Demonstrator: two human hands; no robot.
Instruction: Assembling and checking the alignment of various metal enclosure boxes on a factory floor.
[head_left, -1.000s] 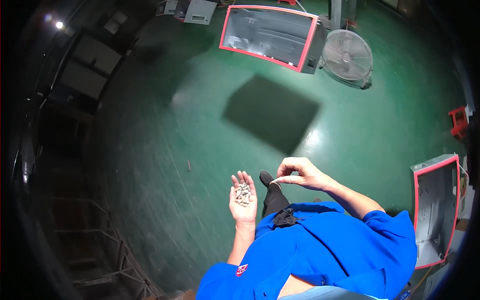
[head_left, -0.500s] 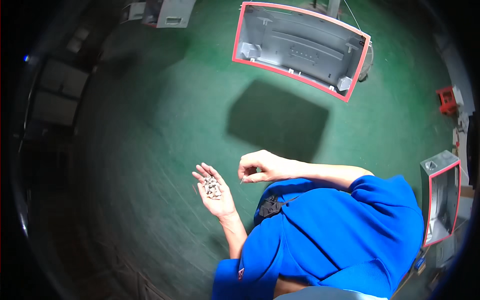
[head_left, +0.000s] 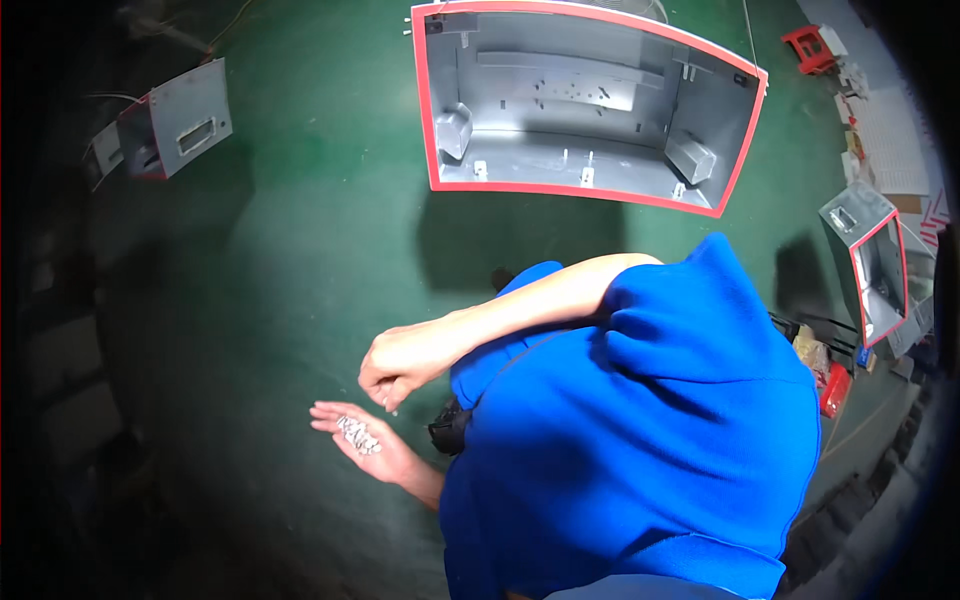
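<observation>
Left hand [head_left: 388,458]: palm up, fingers extended, bearing a heap of small pale pieces [head_left: 357,435].
Right hand [head_left: 408,362]: fingertips pinched round a single pale piece [head_left: 393,411], close beside the left hand.
Red-edged grey cabinet [head_left: 530,188]: well apart from both hands, hollow interior showing.

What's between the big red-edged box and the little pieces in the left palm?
In the head view: shadowed green floor, then the right hand and forearm.

Large cabinet [head_left: 560,75]: smooth metal, dull sheen | shirt [head_left: 650,430]: matt cloth | floor [head_left: 270,300]: smooth
</observation>
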